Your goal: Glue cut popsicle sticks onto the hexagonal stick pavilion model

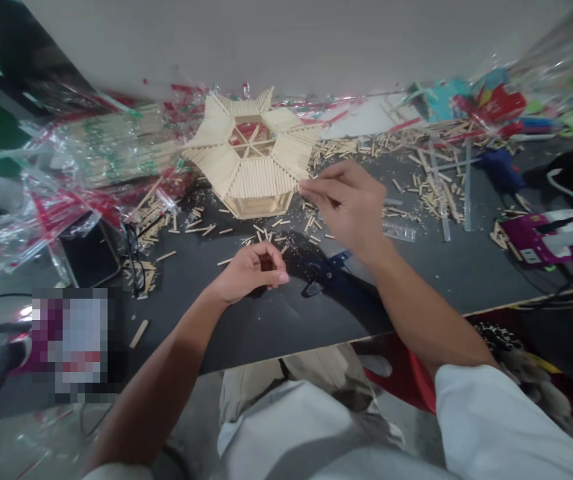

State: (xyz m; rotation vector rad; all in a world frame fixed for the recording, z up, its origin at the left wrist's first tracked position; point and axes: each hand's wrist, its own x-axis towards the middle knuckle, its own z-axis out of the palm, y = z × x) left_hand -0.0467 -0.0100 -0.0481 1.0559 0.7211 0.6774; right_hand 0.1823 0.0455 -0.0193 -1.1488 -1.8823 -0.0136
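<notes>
The left grip (251, 272) was loosely curled above the counter (266, 333), near its front edge, with nothing seen held in it; loose wooden sticks (266, 233) were scattered just ahead. The hexagonal stick-built model (251, 160) was placed near the counter's back edge. Its right eave was touched by the pinched right grip (346, 207), though whether anything was grasped could not be told.

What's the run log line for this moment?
right hand: fingertips at roof edge of hexagonal wooden-stick pavilion model | left hand: curled over black tabletop | nearby: loose stick pieces, crumpled plastic wrap
</notes>
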